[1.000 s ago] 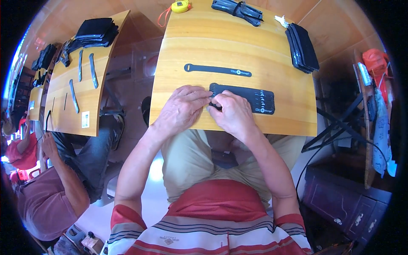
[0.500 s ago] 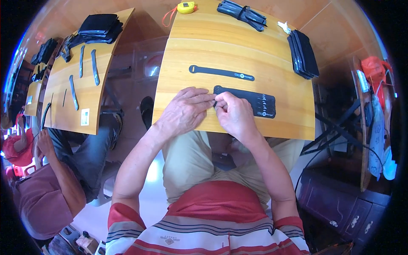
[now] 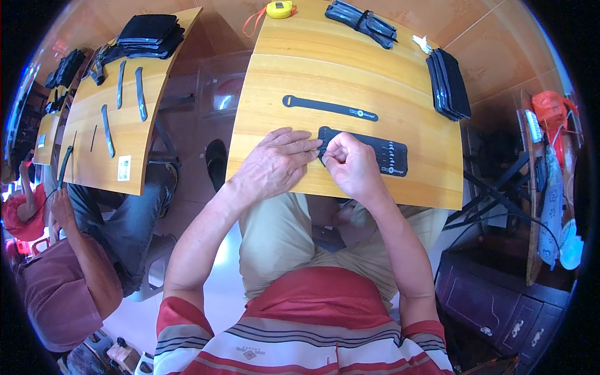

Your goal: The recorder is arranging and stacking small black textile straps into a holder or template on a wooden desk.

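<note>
A black set of straps, joined side by side with pale marks across its right end, lies near the table's front edge. My left hand rests flat at its left end, fingers stretched out and their tips touching it. Over that same end my right hand is closed, thumb and forefinger pinched together; whatever is between them is hidden. Farther back lies a single black strap with a slot in its rounded left end.
On the wooden table are a yellow tape measure, a tied black bundle and a black stack. At left, a co-worker sits by another table with straps on it. A shelf stands right.
My right hand has lifted and turned slightly, its pinch shifting right from the left edge of the black set. My left hand stays in place. The co-worker's arm moved a little.
</note>
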The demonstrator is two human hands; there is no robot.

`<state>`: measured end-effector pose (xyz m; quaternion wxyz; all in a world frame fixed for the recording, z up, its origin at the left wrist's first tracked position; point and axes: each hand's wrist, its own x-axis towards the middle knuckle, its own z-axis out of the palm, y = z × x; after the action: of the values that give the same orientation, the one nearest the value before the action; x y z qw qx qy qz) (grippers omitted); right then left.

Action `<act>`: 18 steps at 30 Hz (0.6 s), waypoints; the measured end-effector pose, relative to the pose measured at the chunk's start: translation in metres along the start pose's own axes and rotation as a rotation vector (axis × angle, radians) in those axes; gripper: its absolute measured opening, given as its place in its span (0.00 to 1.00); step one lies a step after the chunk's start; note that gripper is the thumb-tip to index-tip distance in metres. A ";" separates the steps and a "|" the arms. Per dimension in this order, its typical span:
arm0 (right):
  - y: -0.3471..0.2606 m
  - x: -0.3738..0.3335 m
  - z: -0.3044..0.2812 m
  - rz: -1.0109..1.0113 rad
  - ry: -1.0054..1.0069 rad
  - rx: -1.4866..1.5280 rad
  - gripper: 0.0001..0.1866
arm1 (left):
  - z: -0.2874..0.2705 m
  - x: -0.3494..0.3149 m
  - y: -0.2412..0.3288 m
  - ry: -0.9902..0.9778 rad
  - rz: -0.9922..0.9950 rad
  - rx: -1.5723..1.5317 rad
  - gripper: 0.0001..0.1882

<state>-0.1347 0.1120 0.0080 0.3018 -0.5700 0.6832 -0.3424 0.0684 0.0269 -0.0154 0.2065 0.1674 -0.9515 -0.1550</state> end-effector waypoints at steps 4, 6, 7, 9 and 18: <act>0.003 0.002 0.001 -0.022 0.009 0.011 0.06 | 0.000 0.000 -0.001 -0.005 0.002 -0.010 0.17; 0.002 0.001 0.001 -0.029 0.005 -0.002 0.06 | 0.001 -0.001 -0.002 -0.001 0.003 -0.011 0.17; 0.003 0.002 0.001 -0.030 0.005 -0.003 0.06 | 0.001 -0.001 -0.002 0.003 0.006 -0.011 0.17; 0.008 0.000 0.000 -0.086 -0.012 0.012 0.06 | 0.001 0.000 -0.002 0.003 0.003 -0.018 0.17; 0.002 -0.005 0.002 -0.233 0.086 -0.070 0.11 | 0.000 0.000 -0.001 0.035 -0.013 -0.071 0.15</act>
<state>-0.1336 0.1170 0.0054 0.2102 -0.6404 0.6364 -0.3750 0.0689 0.0258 -0.0162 0.2280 0.1686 -0.9406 -0.1869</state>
